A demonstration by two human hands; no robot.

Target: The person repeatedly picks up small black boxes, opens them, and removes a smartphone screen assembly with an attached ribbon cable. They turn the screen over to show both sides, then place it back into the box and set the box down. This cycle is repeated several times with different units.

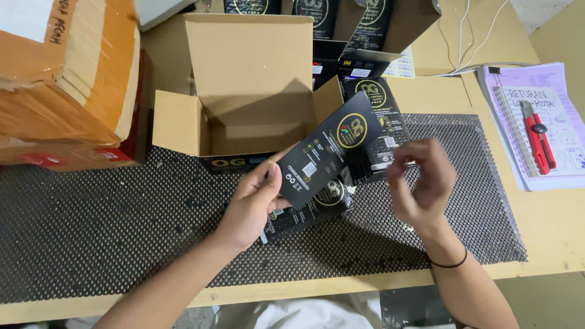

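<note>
My left hand (253,204) holds a flat black packet with a gold round emblem (332,152), tilted, by its lower left corner. A second black packet (308,213) sits under it in the same hand. My right hand (420,183) hovers just right of the packet, fingers curled and pinching near its right edge; whether it grips anything is hard to tell. An open, empty cardboard box (244,91) stands behind the hands on a black dotted mat (122,225). Another black packet (381,106) lies flat beyond the held one.
A taped cardboard carton (67,79) stands at the left. More black packets fill an open box (341,27) at the back. A red utility knife (538,137) lies on papers (548,122) at the right. White cables (469,36) run across the wooden table (548,225).
</note>
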